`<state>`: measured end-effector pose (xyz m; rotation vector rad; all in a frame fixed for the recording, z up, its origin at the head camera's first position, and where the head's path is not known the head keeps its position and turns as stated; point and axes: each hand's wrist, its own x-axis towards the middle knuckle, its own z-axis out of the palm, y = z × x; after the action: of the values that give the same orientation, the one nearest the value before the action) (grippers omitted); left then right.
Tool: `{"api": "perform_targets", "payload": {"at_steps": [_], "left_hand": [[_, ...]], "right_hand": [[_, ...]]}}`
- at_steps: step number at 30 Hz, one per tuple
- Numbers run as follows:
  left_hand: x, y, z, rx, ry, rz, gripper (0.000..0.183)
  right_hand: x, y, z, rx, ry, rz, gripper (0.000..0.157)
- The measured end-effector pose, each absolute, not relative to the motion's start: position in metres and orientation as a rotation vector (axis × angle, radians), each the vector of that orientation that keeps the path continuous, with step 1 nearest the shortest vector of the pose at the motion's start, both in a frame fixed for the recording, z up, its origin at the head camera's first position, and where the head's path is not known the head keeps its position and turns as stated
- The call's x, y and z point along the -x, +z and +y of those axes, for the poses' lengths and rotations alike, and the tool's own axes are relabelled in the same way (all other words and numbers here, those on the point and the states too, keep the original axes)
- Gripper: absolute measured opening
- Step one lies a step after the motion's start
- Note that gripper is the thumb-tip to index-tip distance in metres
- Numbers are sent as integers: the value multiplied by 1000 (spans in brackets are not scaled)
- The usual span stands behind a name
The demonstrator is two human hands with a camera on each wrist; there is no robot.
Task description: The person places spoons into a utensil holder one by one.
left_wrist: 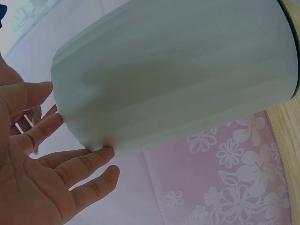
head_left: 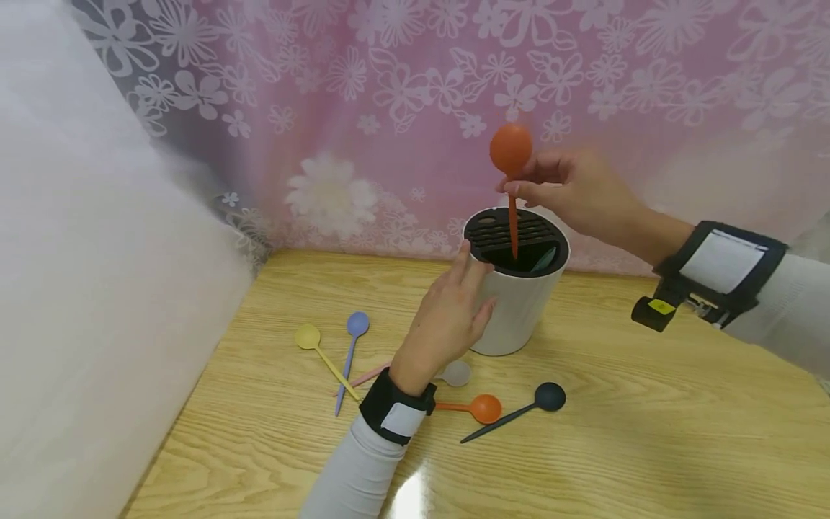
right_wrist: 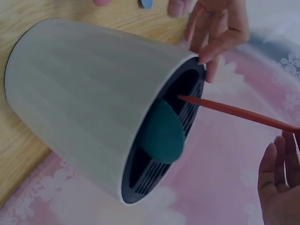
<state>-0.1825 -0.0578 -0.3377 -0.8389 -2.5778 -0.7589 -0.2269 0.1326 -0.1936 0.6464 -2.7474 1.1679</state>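
Note:
My right hand pinches an orange spoon just below its bowl. The spoon stands bowl up, its handle tip pointing down into the large opening of a white utensil holder with a black slotted top. In the right wrist view the orange handle enters that opening beside the bowl of a green spoon inside the holder. My left hand touches the holder's near left rim with its fingertips, fingers extended, as the left wrist view also shows on the white wall.
Left of the holder lie a yellow spoon and a blue spoon, their handles crossing. A pink handle, a grey spoon and another orange spoon are partly behind my left arm. A black spoon lies in front. Flowered curtain hangs behind.

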Motion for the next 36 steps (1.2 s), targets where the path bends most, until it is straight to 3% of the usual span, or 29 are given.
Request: {"api": "perform_targets", "payload": {"at_steps": [10, 36], "left_hand": [[183, -339, -58, 841, -740, -2578, 41], [181, -335, -63, 882, -733, -2578, 38]], "right_hand": [[226, -221, 130, -527, 1049, -2874, 26], [221, -249, 118, -703, 557, -2988, 15]]}}
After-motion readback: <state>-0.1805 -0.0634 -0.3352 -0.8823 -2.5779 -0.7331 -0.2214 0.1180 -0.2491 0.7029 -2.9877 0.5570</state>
